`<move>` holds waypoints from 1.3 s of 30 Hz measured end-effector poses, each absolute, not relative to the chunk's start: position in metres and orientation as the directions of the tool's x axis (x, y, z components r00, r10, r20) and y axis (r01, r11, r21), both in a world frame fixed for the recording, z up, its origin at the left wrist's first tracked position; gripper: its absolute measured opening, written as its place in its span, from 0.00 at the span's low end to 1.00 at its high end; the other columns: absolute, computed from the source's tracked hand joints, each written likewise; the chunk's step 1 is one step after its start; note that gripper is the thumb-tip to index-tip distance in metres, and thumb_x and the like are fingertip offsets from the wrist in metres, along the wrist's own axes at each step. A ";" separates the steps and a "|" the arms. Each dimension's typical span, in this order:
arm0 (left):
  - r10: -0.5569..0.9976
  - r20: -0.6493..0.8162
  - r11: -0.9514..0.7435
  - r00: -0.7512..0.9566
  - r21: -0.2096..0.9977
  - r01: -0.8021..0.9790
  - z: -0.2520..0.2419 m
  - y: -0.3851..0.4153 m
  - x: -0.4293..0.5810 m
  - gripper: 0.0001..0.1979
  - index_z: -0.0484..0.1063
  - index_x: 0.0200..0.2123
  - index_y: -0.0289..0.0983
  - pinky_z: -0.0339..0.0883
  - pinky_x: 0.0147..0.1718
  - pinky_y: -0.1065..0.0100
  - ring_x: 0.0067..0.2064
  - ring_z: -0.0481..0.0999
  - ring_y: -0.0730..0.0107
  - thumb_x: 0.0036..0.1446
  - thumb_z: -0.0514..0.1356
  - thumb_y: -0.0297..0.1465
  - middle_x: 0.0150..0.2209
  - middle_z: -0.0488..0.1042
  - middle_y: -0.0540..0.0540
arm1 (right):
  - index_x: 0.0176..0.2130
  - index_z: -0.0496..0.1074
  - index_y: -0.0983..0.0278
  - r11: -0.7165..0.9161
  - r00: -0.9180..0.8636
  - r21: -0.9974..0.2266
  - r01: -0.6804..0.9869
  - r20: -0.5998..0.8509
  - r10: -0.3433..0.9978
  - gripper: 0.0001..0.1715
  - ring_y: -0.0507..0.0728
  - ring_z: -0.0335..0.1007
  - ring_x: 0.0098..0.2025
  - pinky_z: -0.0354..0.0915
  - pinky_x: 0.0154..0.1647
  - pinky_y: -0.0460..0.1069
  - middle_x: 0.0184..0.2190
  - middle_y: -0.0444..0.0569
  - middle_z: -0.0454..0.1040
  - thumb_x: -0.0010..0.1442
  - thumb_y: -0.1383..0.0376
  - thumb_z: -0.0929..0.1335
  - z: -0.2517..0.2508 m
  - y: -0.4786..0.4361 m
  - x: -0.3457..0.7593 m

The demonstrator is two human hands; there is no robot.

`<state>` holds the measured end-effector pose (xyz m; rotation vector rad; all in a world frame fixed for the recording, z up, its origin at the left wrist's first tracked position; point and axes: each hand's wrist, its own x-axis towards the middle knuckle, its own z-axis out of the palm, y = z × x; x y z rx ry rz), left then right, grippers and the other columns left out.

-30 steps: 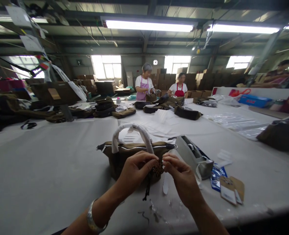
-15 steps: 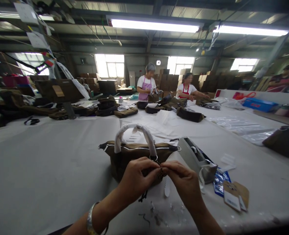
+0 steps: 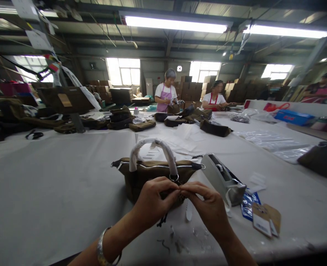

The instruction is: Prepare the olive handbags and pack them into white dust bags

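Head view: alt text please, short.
Left hand and right hand pinch a small charm at the handle ring of an olive handbag on a white table. A tape dispenser and paper tags lie to its right; two people work beyond.

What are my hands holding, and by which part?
Left hand and right hand pinch a small dark charm by its sides, at the handle ring of the brown bag.

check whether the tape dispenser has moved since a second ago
No. The tape dispenser sits just right of the brown bag, as before; only the camera shifted.
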<state>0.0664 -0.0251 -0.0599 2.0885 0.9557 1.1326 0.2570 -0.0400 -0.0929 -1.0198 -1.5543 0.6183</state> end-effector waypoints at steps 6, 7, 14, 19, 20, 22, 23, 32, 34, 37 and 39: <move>0.812 0.467 -0.571 0.350 0.759 0.313 -0.064 -0.025 0.071 0.05 0.81 0.33 0.37 0.70 0.36 0.68 0.35 0.79 0.67 0.59 0.64 0.27 0.32 0.79 0.46 | 0.39 0.83 0.56 0.597 -0.022 -0.714 0.365 0.635 0.773 0.10 0.56 0.79 0.36 0.76 0.39 0.48 0.34 0.46 0.82 0.60 0.69 0.73 -0.091 -0.042 0.252; 0.818 0.463 -0.563 0.342 0.768 0.305 -0.066 -0.024 0.073 0.05 0.81 0.33 0.37 0.70 0.36 0.68 0.35 0.79 0.67 0.59 0.64 0.27 0.32 0.79 0.47 | 0.40 0.82 0.56 0.608 -0.019 -0.696 0.382 0.652 0.758 0.11 0.56 0.79 0.37 0.76 0.39 0.48 0.34 0.46 0.82 0.60 0.70 0.72 -0.092 -0.042 0.251; 0.832 0.454 -0.542 0.320 0.789 0.290 -0.080 -0.018 0.067 0.04 0.79 0.38 0.39 0.71 0.41 0.69 0.38 0.79 0.68 0.61 0.63 0.29 0.38 0.80 0.47 | 0.50 0.78 0.56 0.614 -0.049 -0.641 0.461 0.672 0.739 0.16 0.57 0.79 0.46 0.75 0.49 0.50 0.45 0.48 0.81 0.65 0.69 0.68 -0.114 -0.045 0.254; 0.851 0.466 -0.516 0.241 0.659 0.548 -0.087 -0.021 0.057 0.21 0.68 0.54 0.38 0.71 0.32 0.67 0.30 0.74 0.70 0.60 0.64 0.38 0.42 0.75 0.45 | 0.54 0.73 0.59 0.435 0.201 -0.670 0.602 0.654 0.729 0.19 0.61 0.76 0.47 0.74 0.47 0.54 0.49 0.54 0.76 0.64 0.63 0.69 -0.136 -0.042 0.252; 0.858 0.443 -0.504 0.261 0.624 0.597 -0.090 -0.022 0.058 0.24 0.67 0.55 0.38 0.72 0.33 0.65 0.30 0.74 0.68 0.59 0.65 0.40 0.41 0.75 0.45 | 0.54 0.71 0.60 0.398 0.245 -0.719 0.570 0.611 0.753 0.20 0.61 0.76 0.45 0.74 0.44 0.54 0.47 0.54 0.77 0.63 0.61 0.70 -0.138 -0.041 0.250; 0.863 0.410 -0.494 0.296 0.556 0.668 -0.094 -0.025 0.062 0.26 0.65 0.57 0.40 0.72 0.35 0.62 0.32 0.76 0.64 0.58 0.65 0.39 0.38 0.76 0.46 | 0.54 0.68 0.60 0.324 0.287 -0.846 0.423 0.465 0.838 0.23 0.60 0.77 0.40 0.74 0.40 0.53 0.41 0.52 0.78 0.61 0.59 0.71 -0.138 -0.041 0.246; 0.864 0.405 -0.489 0.300 0.534 0.689 -0.095 -0.026 0.064 0.26 0.65 0.58 0.41 0.72 0.37 0.61 0.34 0.77 0.61 0.58 0.65 0.37 0.38 0.76 0.46 | 0.54 0.66 0.60 0.286 0.279 -0.904 0.317 0.377 0.883 0.24 0.59 0.77 0.39 0.74 0.39 0.52 0.38 0.50 0.78 0.61 0.57 0.71 -0.137 -0.041 0.244; 0.939 0.047 -0.118 0.340 0.974 0.192 -0.094 -0.025 0.057 0.16 0.73 0.48 0.36 0.75 0.44 0.65 0.45 0.81 0.57 0.60 0.63 0.38 0.42 0.82 0.42 | 0.42 0.71 0.63 0.064 0.092 -0.968 -0.244 0.043 0.995 0.22 0.55 0.73 0.31 0.68 0.30 0.47 0.30 0.47 0.77 0.56 0.52 0.74 -0.129 -0.055 0.238; 0.935 0.003 -0.050 0.353 0.991 0.125 -0.098 -0.025 0.056 0.20 0.75 0.48 0.35 0.75 0.44 0.62 0.45 0.81 0.55 0.63 0.59 0.44 0.42 0.82 0.40 | 0.42 0.72 0.63 0.101 0.106 -0.984 -0.149 0.086 0.991 0.20 0.57 0.75 0.33 0.70 0.33 0.48 0.32 0.49 0.78 0.57 0.52 0.74 -0.131 -0.058 0.230; 0.944 0.031 -0.092 0.327 0.981 0.172 -0.107 -0.026 0.054 0.23 0.75 0.52 0.36 0.73 0.49 0.60 0.50 0.79 0.51 0.61 0.61 0.45 0.48 0.81 0.39 | 0.44 0.76 0.62 0.178 -0.017 -0.982 0.061 0.177 0.984 0.17 0.60 0.78 0.40 0.72 0.41 0.50 0.37 0.52 0.80 0.60 0.54 0.72 -0.126 -0.062 0.230; 0.951 0.070 -0.154 0.300 0.952 0.266 -0.111 -0.026 0.052 0.23 0.75 0.54 0.39 0.69 0.55 0.58 0.54 0.76 0.50 0.58 0.65 0.43 0.52 0.79 0.41 | 0.39 0.79 0.63 0.251 -0.150 -0.956 0.155 0.228 0.962 0.15 0.59 0.79 0.35 0.72 0.37 0.49 0.33 0.50 0.81 0.60 0.54 0.72 -0.118 -0.059 0.246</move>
